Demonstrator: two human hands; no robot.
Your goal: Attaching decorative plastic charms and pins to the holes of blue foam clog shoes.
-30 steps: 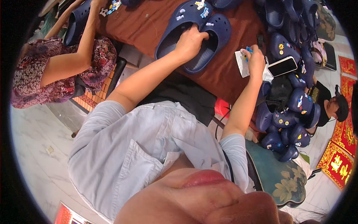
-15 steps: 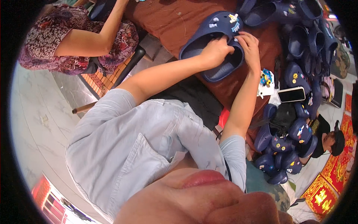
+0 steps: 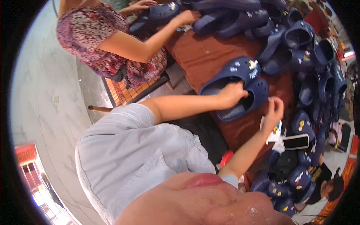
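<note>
One broad surface (image 3: 202,56) under brown cloth carries nearly everything; many navy clogs (image 3: 298,37) crowd its far edge and right side, some stacked on others. At upper left, a co-worker (image 3: 92,37) in a floral top has both hands close to another clog (image 3: 161,12). Nearer the person, a pair of clogs (image 3: 221,80) lies side by side on the cloth, toes toward the upper right. The left hand (image 3: 232,95) reaches into the openings, its grip closed on the pair, apparently by adjoining edges; with so slight a hold, a sideways push could twist or tip them. The right hand (image 3: 275,108) hangs just beside them, its grip narrow; whether it pinches something small, I cannot tell, but a loose pinch could drop it. A phone (image 3: 295,142) lies near that wrist, and a careless swing could knock it. Small bright charms (image 3: 276,128) on white packaging (image 3: 273,138) could scatter if the forearm brushes them.
</note>
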